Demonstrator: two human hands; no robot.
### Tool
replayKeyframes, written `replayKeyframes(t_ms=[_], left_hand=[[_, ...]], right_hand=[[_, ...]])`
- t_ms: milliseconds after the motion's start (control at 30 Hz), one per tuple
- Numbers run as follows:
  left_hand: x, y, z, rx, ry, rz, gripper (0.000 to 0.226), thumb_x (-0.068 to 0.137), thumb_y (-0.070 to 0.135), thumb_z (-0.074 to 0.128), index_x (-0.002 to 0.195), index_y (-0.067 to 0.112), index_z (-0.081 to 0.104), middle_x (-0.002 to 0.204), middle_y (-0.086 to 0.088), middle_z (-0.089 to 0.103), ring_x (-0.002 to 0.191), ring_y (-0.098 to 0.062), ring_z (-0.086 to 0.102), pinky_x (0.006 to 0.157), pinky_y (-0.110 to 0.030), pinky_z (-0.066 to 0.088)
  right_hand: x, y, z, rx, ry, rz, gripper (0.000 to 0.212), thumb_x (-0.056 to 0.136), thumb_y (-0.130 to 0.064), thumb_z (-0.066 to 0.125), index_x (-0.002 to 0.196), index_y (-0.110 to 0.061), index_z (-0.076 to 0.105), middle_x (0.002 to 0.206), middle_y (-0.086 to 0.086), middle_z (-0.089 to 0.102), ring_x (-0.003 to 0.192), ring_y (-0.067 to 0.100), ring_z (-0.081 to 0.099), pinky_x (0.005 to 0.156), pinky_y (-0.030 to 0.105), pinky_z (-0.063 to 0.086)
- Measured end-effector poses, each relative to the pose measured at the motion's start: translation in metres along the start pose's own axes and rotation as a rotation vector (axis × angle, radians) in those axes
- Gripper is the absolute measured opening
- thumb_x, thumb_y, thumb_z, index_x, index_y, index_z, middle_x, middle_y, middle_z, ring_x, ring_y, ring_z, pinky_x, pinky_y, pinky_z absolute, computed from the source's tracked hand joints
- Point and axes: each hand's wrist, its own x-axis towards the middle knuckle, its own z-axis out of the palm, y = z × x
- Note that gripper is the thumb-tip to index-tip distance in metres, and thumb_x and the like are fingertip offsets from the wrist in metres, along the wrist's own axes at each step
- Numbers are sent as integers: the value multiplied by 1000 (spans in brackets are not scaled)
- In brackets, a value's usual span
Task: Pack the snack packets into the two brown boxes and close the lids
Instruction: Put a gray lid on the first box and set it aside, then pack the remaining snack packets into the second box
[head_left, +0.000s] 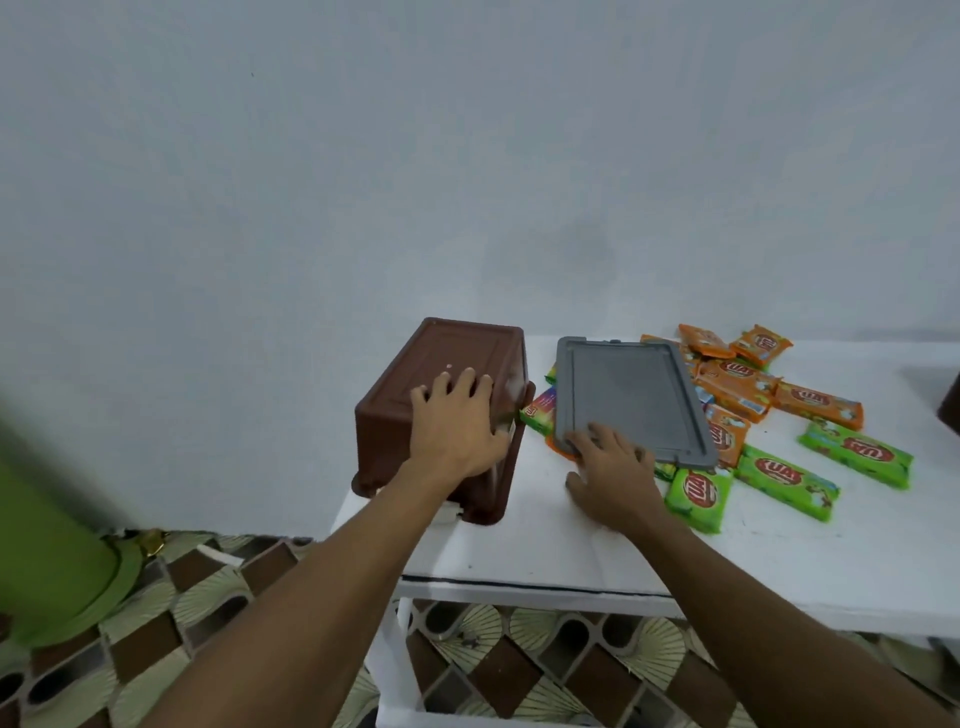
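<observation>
One brown box (457, 353) was noted bottom-up at the left corner of the white table (545, 551); its inside was hidden. The left hand (457, 431) was laid flat on the upturned base, fingers spread, thumb down the right side. A grey lid (628, 395) was seen just beside the box, resting on several snack packets (787, 480). The right hand's (613, 478) fingertips were set on the lid's near corner, thumb splayed on the table, nothing grasped. Orange and green packets were scattered loose to the right.
</observation>
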Motion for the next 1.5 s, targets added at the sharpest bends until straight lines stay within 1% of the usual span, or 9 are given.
replayKeyframes(t_ms=[133, 400, 600, 767, 867, 967, 1167, 1333, 1500], left_hand=[[4, 23, 4, 14, 14, 40, 73, 86, 53, 46, 149, 21, 29, 155, -4, 29, 142, -34, 25, 107, -55, 24], [3, 7, 3, 5, -10, 134, 75, 84, 58, 43, 150, 26, 27, 156, 0, 27, 141, -29, 25, 109, -55, 23], [-18, -66, 2, -50, 37, 223, 79, 78, 60, 52, 150, 39, 25, 161, 14, 14, 148, -14, 8, 114, -59, 2], [-49, -92, 20, -353, 116, -235, 121, 70, 67, 68, 152, 23, -9, 159, 0, -7, 145, -27, -2, 115, -54, 14], [-64, -101, 38, -586, 131, -430, 112, 72, 59, 74, 151, 19, 4, 150, -6, 15, 139, -31, 23, 110, -52, 33], [-72, -103, 45, -815, 178, -424, 90, 80, 41, 74, 147, 22, 18, 144, -4, 29, 130, -25, 45, 105, -46, 45], [-48, -148, -2, -883, 417, -512, 84, 85, 44, 67, 151, 27, 17, 122, 1, 62, 103, -21, 62, 99, -45, 48], [-29, -169, -61, -1172, 487, -232, 70, 88, 55, 49, 150, 35, 22, 116, -3, 65, 112, -19, 60, 100, -35, 44], [-13, -138, -52, -798, 609, -108, 46, 100, 24, 45, 145, 23, 36, 134, -5, 54, 117, -18, 53, 101, -34, 42]], right_hand=[[-10, 22, 2, -106, -7, 49, 58, 92, -49, 44, 146, -40, 26, 154, 0, 29, 142, 22, 25, 111, 59, 20], [-9, 54, -16, -125, 13, 209, 45, 93, -62, 32, 128, -39, 49, 132, -4, 49, 123, 20, 47, 108, 60, 25], [19, -2, -34, 213, 64, 149, 59, 89, -44, 59, 141, -25, 38, 143, 4, 46, 127, 23, 45, 108, 46, 37], [48, -61, -47, 613, -30, 189, 85, 86, -20, 67, 154, -21, 15, 156, 9, 30, 137, 31, 38, 109, 44, 35], [57, -79, -49, 761, -200, 227, 96, 87, -8, 65, 155, -25, 0, 160, 7, 19, 143, 32, 27, 109, 46, 33], [56, -92, -51, 903, -278, 166, 87, 88, 0, 60, 153, -25, 7, 154, 7, 28, 135, 28, 35, 98, 38, 39], [54, -105, -76, 1093, 60, -59, 81, 91, -16, 65, 152, -37, 17, 145, -9, 37, 129, 12, 41, 100, 34, 37], [51, -76, -139, 1043, 91, -240, 77, 85, -41, 69, 149, -42, 26, 135, -12, 50, 120, 3, 52, 99, 27, 44], [51, -50, -134, 1024, 457, -26, 45, 75, -61, 69, 112, -38, 63, 107, -1, 71, 102, 15, 66, 89, 44, 56]])
